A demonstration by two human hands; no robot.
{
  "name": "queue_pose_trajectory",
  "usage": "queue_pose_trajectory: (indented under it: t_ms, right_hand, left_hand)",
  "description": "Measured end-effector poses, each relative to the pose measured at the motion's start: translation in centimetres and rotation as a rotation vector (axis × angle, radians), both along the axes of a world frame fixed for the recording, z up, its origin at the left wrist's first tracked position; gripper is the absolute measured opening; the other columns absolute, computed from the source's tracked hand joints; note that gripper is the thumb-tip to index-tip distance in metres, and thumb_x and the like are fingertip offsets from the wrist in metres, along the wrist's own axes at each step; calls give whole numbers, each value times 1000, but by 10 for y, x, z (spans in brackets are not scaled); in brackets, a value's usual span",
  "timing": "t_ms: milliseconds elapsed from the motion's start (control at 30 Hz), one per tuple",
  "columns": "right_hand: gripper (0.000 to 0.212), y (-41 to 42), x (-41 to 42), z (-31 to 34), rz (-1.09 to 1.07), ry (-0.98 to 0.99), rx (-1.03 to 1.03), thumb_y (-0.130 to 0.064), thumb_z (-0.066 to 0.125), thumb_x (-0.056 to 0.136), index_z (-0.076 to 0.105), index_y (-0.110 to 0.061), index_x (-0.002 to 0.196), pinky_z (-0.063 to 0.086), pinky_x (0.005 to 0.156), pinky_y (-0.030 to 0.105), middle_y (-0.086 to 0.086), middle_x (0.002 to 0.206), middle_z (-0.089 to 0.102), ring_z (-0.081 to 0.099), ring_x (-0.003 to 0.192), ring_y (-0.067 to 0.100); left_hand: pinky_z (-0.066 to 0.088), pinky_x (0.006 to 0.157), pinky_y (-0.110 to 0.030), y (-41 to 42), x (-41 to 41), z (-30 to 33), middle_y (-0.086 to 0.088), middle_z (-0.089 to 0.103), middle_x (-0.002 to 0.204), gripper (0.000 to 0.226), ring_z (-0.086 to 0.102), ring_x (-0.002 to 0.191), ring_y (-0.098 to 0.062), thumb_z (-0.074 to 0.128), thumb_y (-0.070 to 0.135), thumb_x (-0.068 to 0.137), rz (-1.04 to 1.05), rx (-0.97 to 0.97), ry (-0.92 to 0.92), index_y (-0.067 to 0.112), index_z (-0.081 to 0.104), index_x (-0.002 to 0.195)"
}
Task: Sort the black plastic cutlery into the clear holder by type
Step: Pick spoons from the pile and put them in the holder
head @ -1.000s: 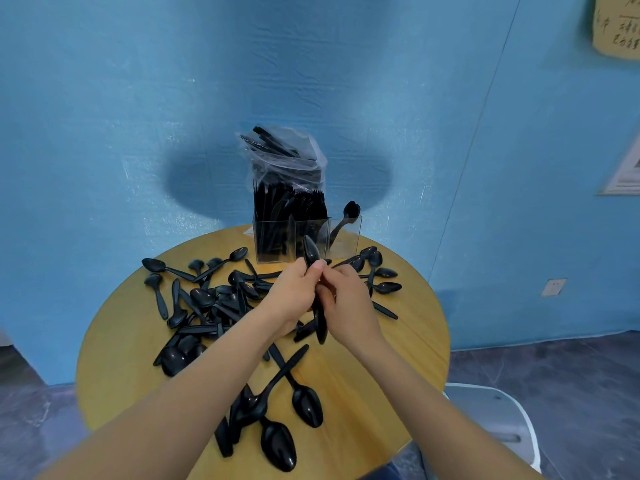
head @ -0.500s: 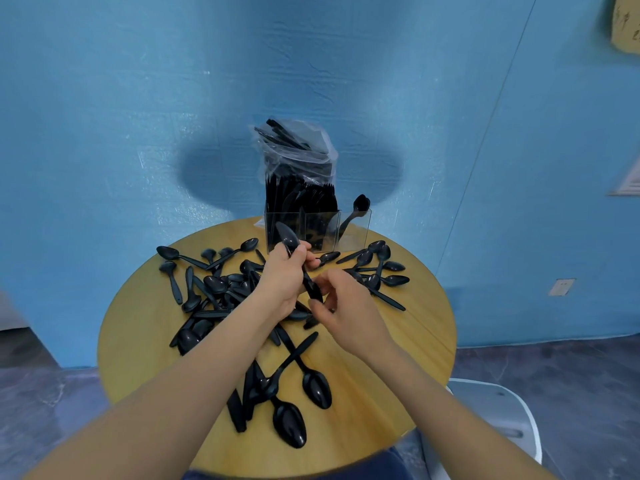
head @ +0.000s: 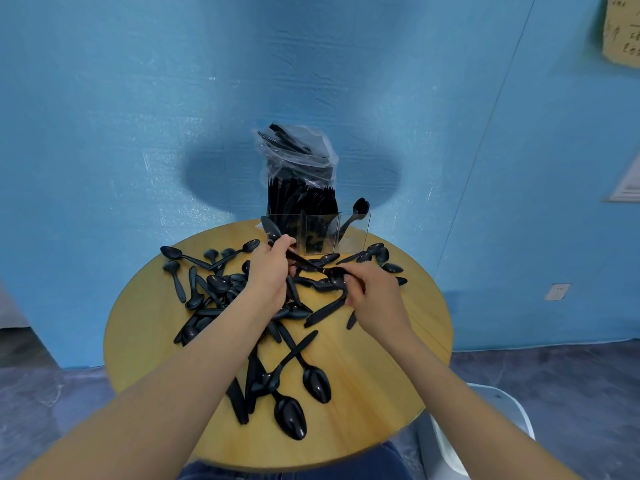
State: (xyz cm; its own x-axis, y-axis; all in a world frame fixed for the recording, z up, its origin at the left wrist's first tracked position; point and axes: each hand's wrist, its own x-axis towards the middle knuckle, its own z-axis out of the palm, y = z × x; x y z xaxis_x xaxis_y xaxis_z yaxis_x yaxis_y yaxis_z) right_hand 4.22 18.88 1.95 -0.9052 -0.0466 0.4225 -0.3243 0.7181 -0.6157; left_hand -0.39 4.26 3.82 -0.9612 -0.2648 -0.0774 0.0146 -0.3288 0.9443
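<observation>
Spoons of glossy black plastic lie scattered over the round, wood-grained bench [head: 398, 375], oval bowls and flat tapered handles crossing in a heap under my left wrist. My left hand [head: 268, 275] grasps a spoon [head: 272, 228] whose bowl pokes up past my knuckles. My right hand [head: 370, 289] pinches another spoon [head: 336, 276] by its bowl. Just beyond both hands stands the clear holder [head: 356, 233], square-walled, its left compartments packed with upright cutlery under crinkled film, one spoon leaning in the right one.
</observation>
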Motion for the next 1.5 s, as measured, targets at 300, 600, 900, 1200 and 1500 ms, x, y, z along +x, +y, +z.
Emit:
queue_pose_trajectory:
  t_ms: [300, 600, 900, 1200, 1500]
  right_hand:
    - [7, 8, -4, 19, -149, -53, -177, -9, 56, 89, 57, -14, 93, 36, 59, 7, -7, 88, 57, 50, 75, 2]
    - [18, -12, 2, 29, -83, 18, -223, -15, 52, 94, 68, -19, 85, 45, 58, 11, -8, 67, 62, 58, 52, -1]
    - [31, -27, 27, 15, 168, -197, -335, -27, 49, 97, 47, -18, 127, 56, 75, 25, -6, 92, 66, 67, 77, 5]
    - [98, -31, 68, -31, 310, -546, 416, -56, 74, 70, 22, -24, 146, 29, 111, 43, 3, 143, 23, 22, 133, 26]
    - [41, -21, 58, -38, 157, -457, 334, -27, 61, 90, 49, -22, 129, 37, 104, 39, 4, 130, 45, 39, 121, 24]
  left_hand:
    - [42, 73, -29, -11, 19, -8, -5, 56, 94, 28, 52, 88, -18, 32, 22, 102, -114, -1238, 364, 7, 56, 102]
    - [49, 70, -42, -5, 47, 1, -5, 57, 91, 20, 59, 78, -24, 31, 24, 102, -270, -1486, 434, 11, 46, 102]
    - [34, 55, -31, -34, 73, -14, 2, 46, 71, 21, 44, 60, -14, 31, 27, 102, -399, -1326, 306, 11, 44, 95]
    - [33, 55, -30, -61, 107, -43, -2, 47, 73, 28, 46, 63, -17, 30, 28, 102, -203, -1382, 186, 10, 44, 86]
    - [32, 54, -28, -56, 115, -53, 0, 43, 69, 30, 40, 59, -13, 31, 27, 102, -241, -1331, 125, 18, 38, 75]
